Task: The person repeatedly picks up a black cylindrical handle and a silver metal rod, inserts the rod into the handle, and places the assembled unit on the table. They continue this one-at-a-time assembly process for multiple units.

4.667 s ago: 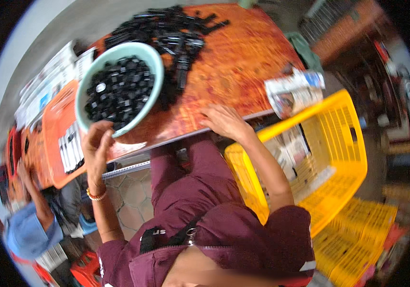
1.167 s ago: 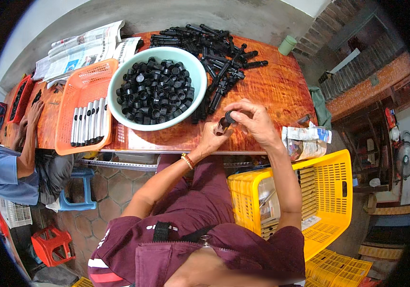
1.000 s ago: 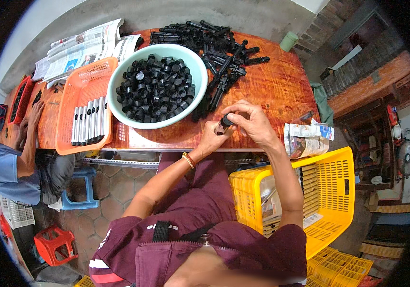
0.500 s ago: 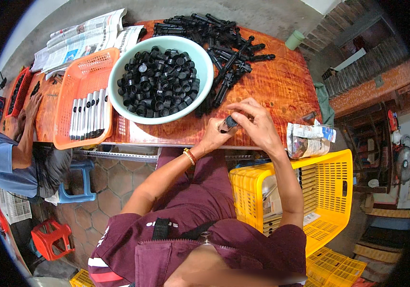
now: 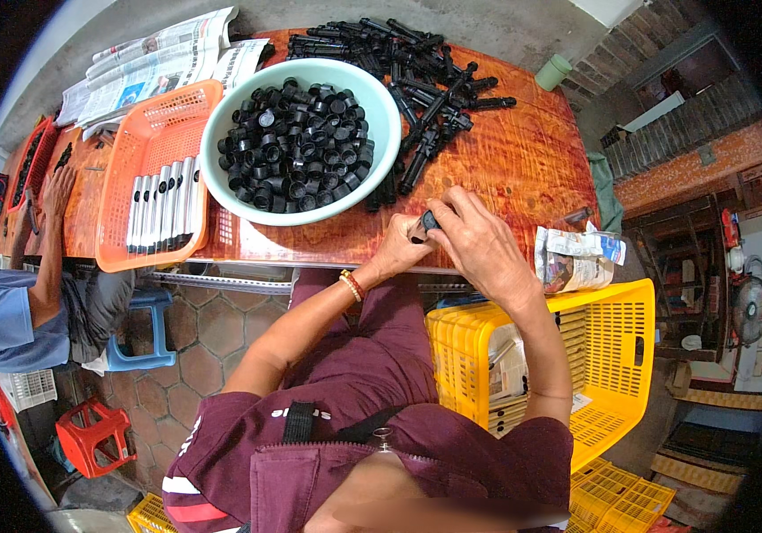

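Note:
At the front edge of the table, my left hand [image 5: 399, 244] is closed around a short tube [image 5: 416, 234], most of which its fingers hide. My right hand [image 5: 479, 242] pinches a small black cap [image 5: 431, 220] at the tube's upper end; whether the cap sits on it or just above, I cannot tell. Beyond my hands stands a pale green bowl [image 5: 388, 169] heaped with black caps [image 5: 297, 147]. To its left, several silver tubes [image 5: 164, 204] with black spots lie side by side in an orange basket [image 5: 120, 160].
Black plastic tube-like parts [image 5: 434, 98] are piled at the table's back. Newspapers [image 5: 159, 67] lie back left, a green cup [image 5: 552, 73] back right. A plastic packet [image 5: 572, 258] sits near a yellow crate [image 5: 607, 355] on my right. Another person [image 5: 17, 311] works at the left.
My right hand's fingers have come down closer around the cap, and the cap now leans over. The person at the left has shifted their arms.

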Demonstrator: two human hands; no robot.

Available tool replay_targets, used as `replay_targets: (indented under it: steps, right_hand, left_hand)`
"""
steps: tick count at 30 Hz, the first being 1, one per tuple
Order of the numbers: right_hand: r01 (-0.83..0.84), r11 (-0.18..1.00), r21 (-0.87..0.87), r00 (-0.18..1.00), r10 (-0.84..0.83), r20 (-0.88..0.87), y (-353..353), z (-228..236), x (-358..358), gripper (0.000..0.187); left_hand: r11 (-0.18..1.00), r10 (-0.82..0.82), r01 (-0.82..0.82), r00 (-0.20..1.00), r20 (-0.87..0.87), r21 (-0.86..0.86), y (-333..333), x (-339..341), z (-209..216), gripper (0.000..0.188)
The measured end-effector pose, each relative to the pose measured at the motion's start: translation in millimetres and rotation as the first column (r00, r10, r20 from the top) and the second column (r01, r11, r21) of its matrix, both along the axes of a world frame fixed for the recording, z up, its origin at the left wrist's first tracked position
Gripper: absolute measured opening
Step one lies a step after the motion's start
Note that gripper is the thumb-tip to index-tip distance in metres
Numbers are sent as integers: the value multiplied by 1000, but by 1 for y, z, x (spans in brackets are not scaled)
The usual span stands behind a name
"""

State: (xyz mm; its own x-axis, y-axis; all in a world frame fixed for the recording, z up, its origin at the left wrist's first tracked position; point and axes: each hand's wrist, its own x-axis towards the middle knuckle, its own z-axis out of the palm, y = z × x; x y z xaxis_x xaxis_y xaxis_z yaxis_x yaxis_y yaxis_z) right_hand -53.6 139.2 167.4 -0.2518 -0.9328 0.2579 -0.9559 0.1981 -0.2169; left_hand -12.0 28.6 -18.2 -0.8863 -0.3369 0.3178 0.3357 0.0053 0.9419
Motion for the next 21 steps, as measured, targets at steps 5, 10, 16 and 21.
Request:
replay_targets:
  steps: [5, 10, 16, 21]
  right_hand:
    - [-15, 999, 32, 999, 14, 29, 1, 0, -2, 22]
    - [-59, 998, 7, 972, 56, 228, 3, 2, -9, 23]
    - [9, 999, 35, 982, -16, 191, 3, -5, -6, 30]
    - [-73, 997, 25, 987, 69, 144, 1, -3, -4, 28]
  left_hand:
    - [1000, -16, 17, 999, -28, 9, 1, -1, -2, 30]
    - [999, -52, 52, 999, 8, -14, -3, 3, 6, 31]
    - [998, -63, 63, 998, 3, -18, -2, 4, 7, 31]
    - [998, -59, 60, 998, -33, 8, 0, 4, 5, 31]
